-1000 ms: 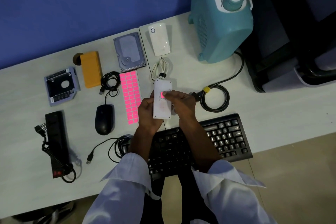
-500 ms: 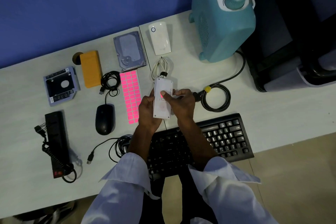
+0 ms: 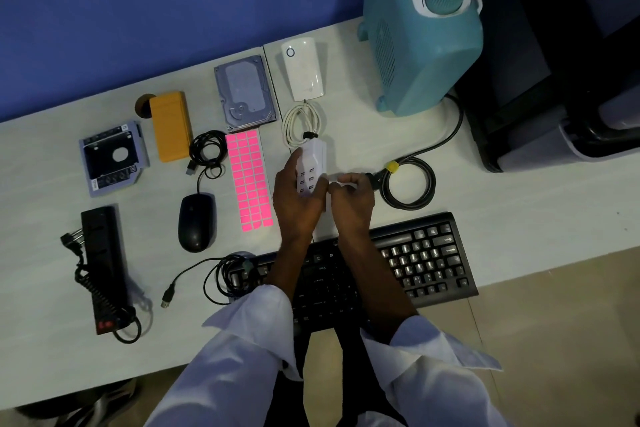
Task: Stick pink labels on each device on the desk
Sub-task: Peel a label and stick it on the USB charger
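Note:
A white multi-port USB charger (image 3: 311, 163) is held just above the desk, turned so its rows of ports face up. My left hand (image 3: 296, 194) grips it from the left and below. My right hand (image 3: 351, 198) pinches its right edge. Its white cable (image 3: 299, 121) coils behind it. The pink label that was on the charger faces away and is hidden. A sheet of pink labels (image 3: 249, 177) lies to the left. Other devices: black mouse (image 3: 195, 222), hard drive (image 3: 244, 94), white router (image 3: 304, 69), orange box (image 3: 170, 125), drive caddy (image 3: 112, 158), black power strip (image 3: 104, 263), black keyboard (image 3: 415, 263).
A teal heater (image 3: 420, 31) stands at the back right, its black cord coiled (image 3: 410, 184) beside my right hand. A black USB cable (image 3: 207, 149) lies by the orange box. Another cable bundle (image 3: 228, 274) sits at the keyboard's left end. The desk's front edge is near my sleeves.
The charger has been turned over: the labelled face with the pink label showed before, the port side shows now. Both hands shifted their hold around it.

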Action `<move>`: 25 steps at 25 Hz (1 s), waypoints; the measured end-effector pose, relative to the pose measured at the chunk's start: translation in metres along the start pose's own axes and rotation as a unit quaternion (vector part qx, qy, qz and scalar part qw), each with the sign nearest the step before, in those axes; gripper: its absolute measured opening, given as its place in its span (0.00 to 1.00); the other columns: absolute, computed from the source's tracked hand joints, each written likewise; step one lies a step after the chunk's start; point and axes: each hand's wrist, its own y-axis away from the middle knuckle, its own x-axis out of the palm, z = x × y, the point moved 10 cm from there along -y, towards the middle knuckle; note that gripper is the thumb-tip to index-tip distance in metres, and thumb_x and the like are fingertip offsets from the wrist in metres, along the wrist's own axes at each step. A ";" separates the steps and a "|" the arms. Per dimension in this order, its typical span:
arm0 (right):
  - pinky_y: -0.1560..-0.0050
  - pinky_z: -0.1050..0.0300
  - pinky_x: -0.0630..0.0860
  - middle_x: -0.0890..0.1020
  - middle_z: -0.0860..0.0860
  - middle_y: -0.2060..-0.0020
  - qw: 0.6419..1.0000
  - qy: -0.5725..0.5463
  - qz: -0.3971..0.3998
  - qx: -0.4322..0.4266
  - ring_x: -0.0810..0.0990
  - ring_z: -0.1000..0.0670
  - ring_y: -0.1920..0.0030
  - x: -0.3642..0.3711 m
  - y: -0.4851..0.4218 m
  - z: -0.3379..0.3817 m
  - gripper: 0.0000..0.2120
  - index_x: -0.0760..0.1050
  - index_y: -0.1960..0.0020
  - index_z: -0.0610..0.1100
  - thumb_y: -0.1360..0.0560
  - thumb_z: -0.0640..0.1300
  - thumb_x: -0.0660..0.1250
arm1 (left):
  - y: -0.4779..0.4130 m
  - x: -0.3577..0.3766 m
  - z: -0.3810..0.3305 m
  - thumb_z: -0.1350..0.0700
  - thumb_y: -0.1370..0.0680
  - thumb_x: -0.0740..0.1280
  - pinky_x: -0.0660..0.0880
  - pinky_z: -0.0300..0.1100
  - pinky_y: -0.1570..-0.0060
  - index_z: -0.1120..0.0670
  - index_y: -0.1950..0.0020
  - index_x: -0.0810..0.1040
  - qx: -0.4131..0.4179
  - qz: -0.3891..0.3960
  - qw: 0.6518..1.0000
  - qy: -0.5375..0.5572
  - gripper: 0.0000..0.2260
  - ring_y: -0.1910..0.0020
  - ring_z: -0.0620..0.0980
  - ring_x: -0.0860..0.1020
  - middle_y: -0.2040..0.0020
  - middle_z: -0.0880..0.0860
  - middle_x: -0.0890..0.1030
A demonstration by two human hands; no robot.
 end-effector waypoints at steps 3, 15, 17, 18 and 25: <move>0.62 0.68 0.70 0.75 0.55 0.65 0.999 0.007 -0.036 -0.037 0.74 0.61 0.66 -0.013 0.001 0.005 0.08 0.75 0.49 0.42 0.28 0.35 0.69 | 0.010 0.004 -0.008 0.51 0.28 0.76 0.75 0.41 0.42 0.53 0.24 0.68 0.060 -0.025 0.992 -0.107 0.34 0.36 0.50 0.75 0.34 0.54 0.75; 0.51 0.52 0.80 0.83 0.50 0.59 0.996 0.021 -0.015 -0.084 0.82 0.51 0.58 0.017 0.026 -0.004 0.08 0.77 0.50 0.42 0.29 0.37 0.68 | 0.023 -0.023 -0.007 0.41 0.23 0.64 0.78 0.51 0.42 0.55 0.27 0.71 0.106 -0.007 0.984 -0.141 0.28 0.39 0.55 0.77 0.38 0.56 0.74; 0.52 0.54 0.78 0.81 0.53 0.61 0.995 0.048 0.007 -0.093 0.81 0.54 0.60 0.029 0.035 -0.010 0.08 0.78 0.50 0.40 0.29 0.36 0.68 | 0.028 -0.066 0.010 0.46 0.23 0.70 0.79 0.53 0.47 0.53 0.33 0.76 0.105 -0.066 0.980 -0.153 0.21 0.43 0.55 0.78 0.39 0.53 0.76; 0.52 0.54 0.77 0.81 0.53 0.62 0.993 0.072 0.020 -0.093 0.80 0.53 0.60 0.037 0.040 -0.014 0.08 0.78 0.50 0.41 0.29 0.36 0.69 | 0.030 -0.088 0.021 0.48 0.24 0.72 0.79 0.52 0.48 0.52 0.35 0.76 0.094 -0.094 0.978 -0.162 0.19 0.44 0.55 0.79 0.39 0.52 0.76; 0.45 0.53 0.78 0.83 0.49 0.50 0.974 0.188 0.074 -0.104 0.82 0.49 0.49 0.077 0.077 -0.039 0.14 0.76 0.44 0.42 0.29 0.37 0.69 | 0.031 -0.127 0.052 0.51 0.26 0.75 0.75 0.45 0.39 0.55 0.34 0.78 0.075 -0.054 0.972 -0.216 0.22 0.39 0.51 0.76 0.39 0.54 0.77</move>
